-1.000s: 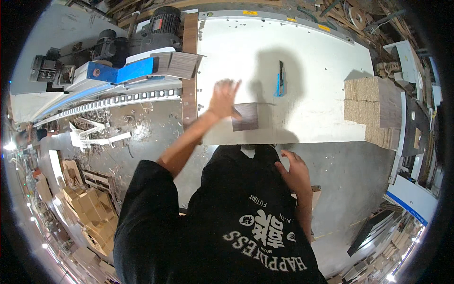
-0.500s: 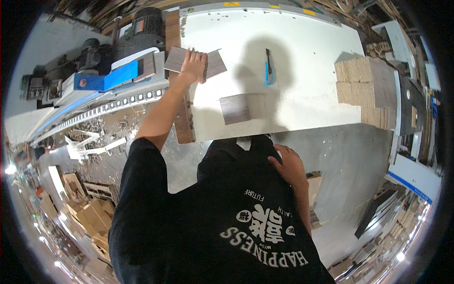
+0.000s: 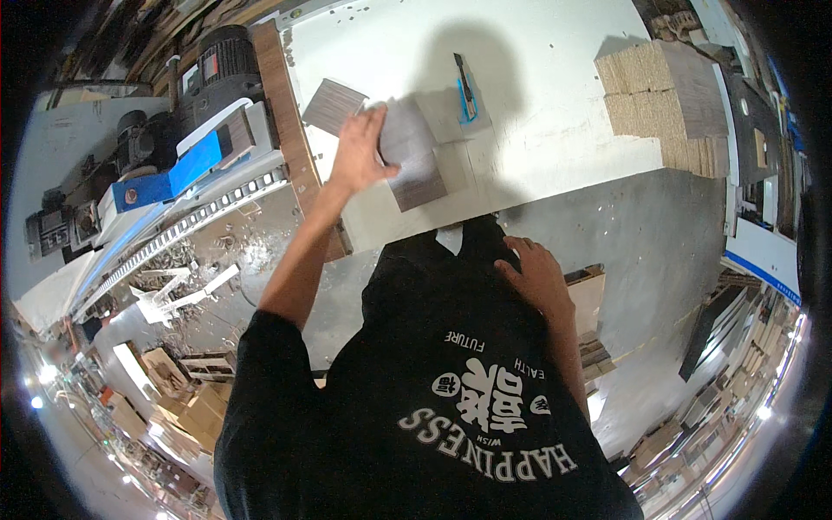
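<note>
Left hand [image 3: 357, 154] is on the left part of the tabletop [image 3: 563, 147], nearer its left edge than its right. Fingers close together, thumb splayed away from them, lying against the left side of the near wood-grain panel [image 3: 410, 130]. Can't tell if it's pinching or just pushing; fingertip undersides hidden.

That panel meets the lower wood-grain panel [image 3: 422, 186], which lies toward the tabletop's near edge. Overlapped or butted? Can't tell, seam's washed out by glare and blur. Loose wood-grain panel [image 3: 332, 104] sits alone by the left edge, skewed, just beside the brown edge strip [image 3: 291, 113]; its inner corner runs in behind the hand.

To do this well, I'd say: flat palm pressure, slide rather than lift, square one panel's edge to the other before letting go. Thumb makes a decent side stop. Second hand on the opposite side would stop the pair rotating. Keep clear of the blue-handled utility knife [image 3: 467, 100], lying just right of the panels; can't make out from here whether its blade is out.

Right hand [image 3: 536, 270] is off the tabletop, below the near edge, by the leg. Fingers loosely bent, thumb apart; palm turned away, so can't tell if anything's in it.

Tabletop's far edge is cut off. Chipboard stack [image 3: 640, 95] sits at the right edge, backs of the blocks unseen.
</note>
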